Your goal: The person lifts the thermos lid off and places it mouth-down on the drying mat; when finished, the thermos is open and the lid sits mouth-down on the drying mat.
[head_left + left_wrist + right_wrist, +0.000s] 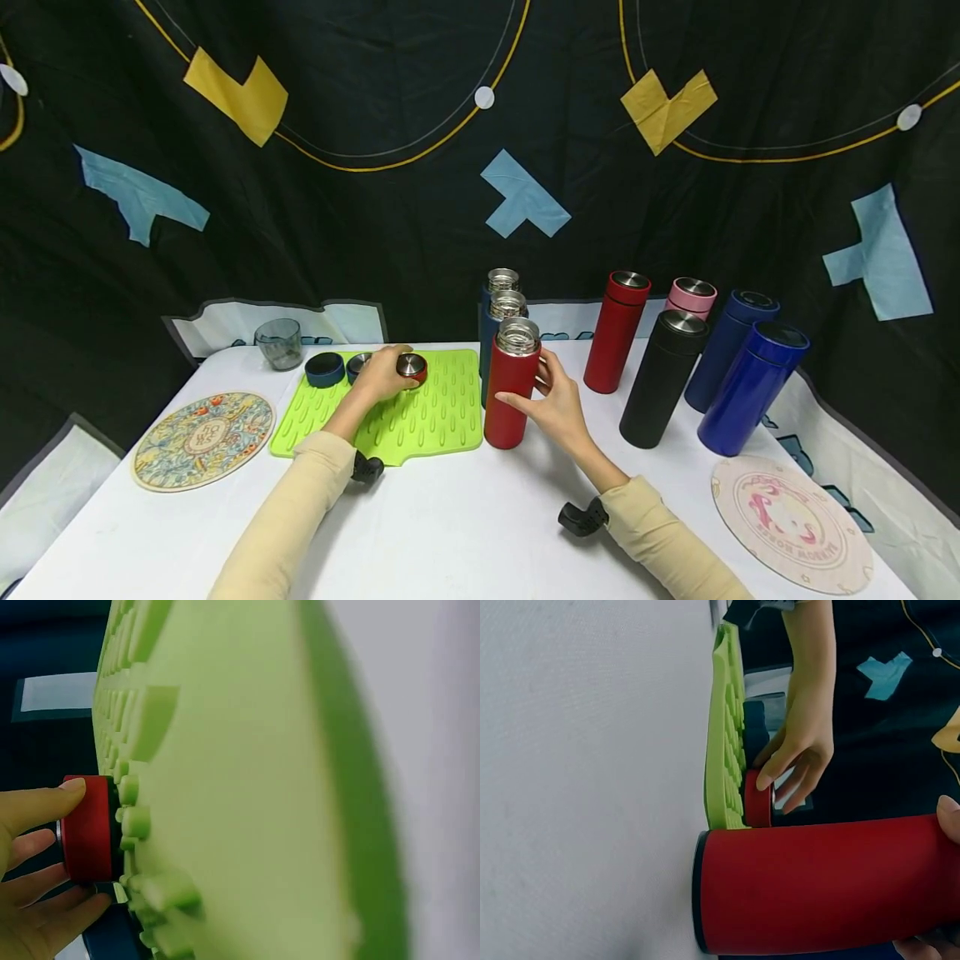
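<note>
My left hand [381, 377] is at a red lid [412, 369] with a steel top, which sits on the green mat [442, 417]. In the left wrist view the thumb presses one side of the lid, with the fingers bent round the opposite side. My right hand [557, 406] grips a red thermos flask [512, 408] that stands upright without a lid, its steel neck bare; the thumb lies across its front. Two dark blue flasks [504, 302], also without lids, stand behind it. Dark blue lids [325, 371] lie left of my left hand.
Capped flasks stand at the right: red [617, 333], pink [692, 297], black [663, 379], dark blue [731, 350] and bright blue [752, 389]. A grey glass cup [279, 344] is at the back left. Round mats lie left [204, 442] and right [791, 525].
</note>
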`<state>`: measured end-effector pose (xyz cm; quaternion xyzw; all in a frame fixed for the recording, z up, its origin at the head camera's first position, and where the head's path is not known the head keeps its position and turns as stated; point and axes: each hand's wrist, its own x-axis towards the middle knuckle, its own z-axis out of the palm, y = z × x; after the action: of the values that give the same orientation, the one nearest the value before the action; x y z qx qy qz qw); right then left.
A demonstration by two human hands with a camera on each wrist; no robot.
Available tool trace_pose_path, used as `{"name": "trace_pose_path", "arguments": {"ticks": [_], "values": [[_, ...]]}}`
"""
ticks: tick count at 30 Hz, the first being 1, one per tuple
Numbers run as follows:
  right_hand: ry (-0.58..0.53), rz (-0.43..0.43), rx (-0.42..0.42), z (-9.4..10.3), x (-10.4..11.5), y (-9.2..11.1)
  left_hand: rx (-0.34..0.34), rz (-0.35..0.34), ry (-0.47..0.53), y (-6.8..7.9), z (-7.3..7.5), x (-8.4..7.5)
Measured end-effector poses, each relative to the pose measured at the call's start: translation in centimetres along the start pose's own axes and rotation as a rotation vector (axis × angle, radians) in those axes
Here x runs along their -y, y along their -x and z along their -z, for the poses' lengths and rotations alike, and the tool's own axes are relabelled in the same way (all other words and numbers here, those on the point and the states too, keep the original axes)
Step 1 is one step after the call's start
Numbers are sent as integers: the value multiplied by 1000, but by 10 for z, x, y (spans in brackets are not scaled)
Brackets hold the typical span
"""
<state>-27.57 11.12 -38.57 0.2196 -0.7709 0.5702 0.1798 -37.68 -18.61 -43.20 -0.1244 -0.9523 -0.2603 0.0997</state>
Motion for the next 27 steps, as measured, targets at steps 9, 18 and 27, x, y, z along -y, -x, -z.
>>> {"name": "trace_pose_path", "arguments": {"ticks": [9, 18, 27], "values": [[57, 28, -18, -1, 3, 1, -61, -76, 51, 34, 14, -5], [57, 24, 25, 3, -1, 2, -7, -121, 46, 89, 29, -10], [50, 24, 50, 20, -39, 8, 61, -123, -22, 120, 42, -5]]}}
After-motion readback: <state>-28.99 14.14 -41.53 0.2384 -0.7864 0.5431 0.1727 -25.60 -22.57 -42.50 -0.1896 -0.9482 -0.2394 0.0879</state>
